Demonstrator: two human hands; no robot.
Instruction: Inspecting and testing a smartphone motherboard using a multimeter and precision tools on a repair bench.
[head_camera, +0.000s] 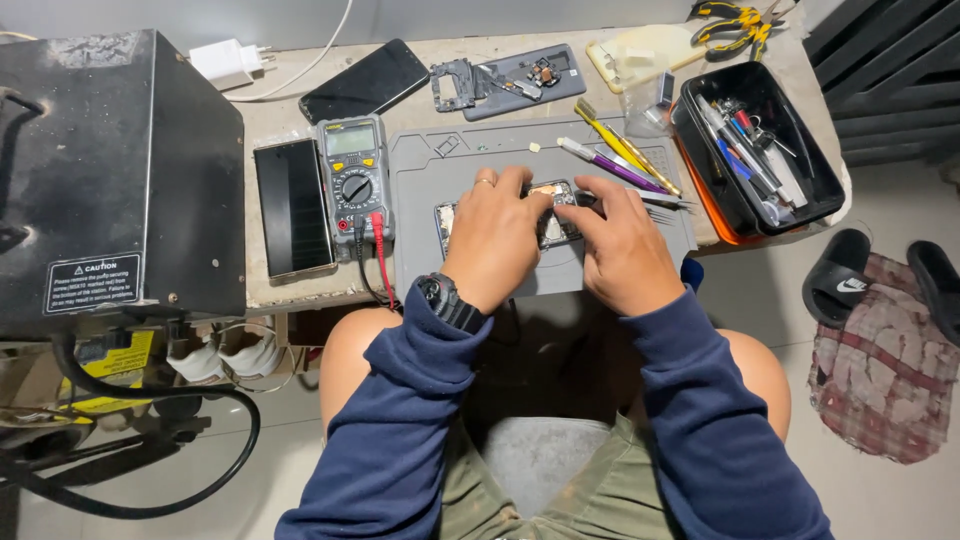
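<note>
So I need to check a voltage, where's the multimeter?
In the head view the multimeter lies left of the left hand, at the grey mat's left edge, beside a phone lying flat on its other side.

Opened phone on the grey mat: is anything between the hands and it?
No. Both the left hand and the right hand already rest on the opened phone on the grey mat. The multimeter and the pens lie off to either side.

Opened phone (552, 215) on mat (450, 165); multimeter (354, 178) left of mat, tool tray (700, 150) right.
</note>
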